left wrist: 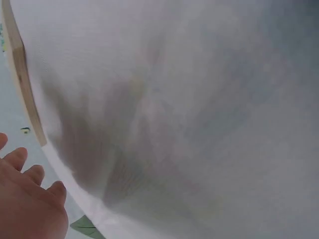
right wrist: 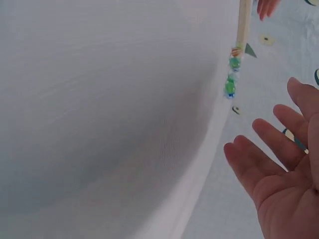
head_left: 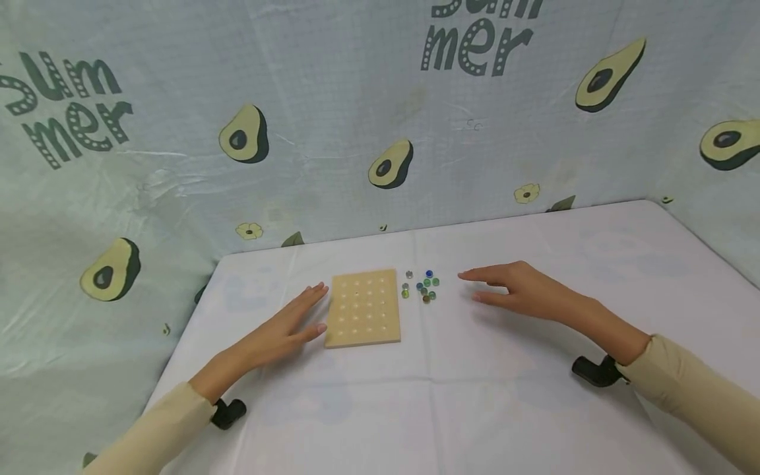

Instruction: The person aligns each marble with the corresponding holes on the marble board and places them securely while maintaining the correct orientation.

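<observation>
A wooden peg board (head_left: 363, 307) with rows of small holes lies flat on the white tabletop (head_left: 475, 396). The left hand (head_left: 291, 324) rests beside its left edge, grip released, fingers straight. The right hand (head_left: 515, 287), also released, hovers near a cluster of glass marbles (head_left: 423, 287) just right of the board.

You can read one word only, printed on the backdrop cloth (head_left: 332, 99) behind the table. At the left it stands whole, split over two lines: "sum" above "mer", in dark letters with white dots. At the top centre you see it again; "mer" is complete, the upper line is cut by the frame edge. Nothing else you see carries lettering or numbers.
</observation>
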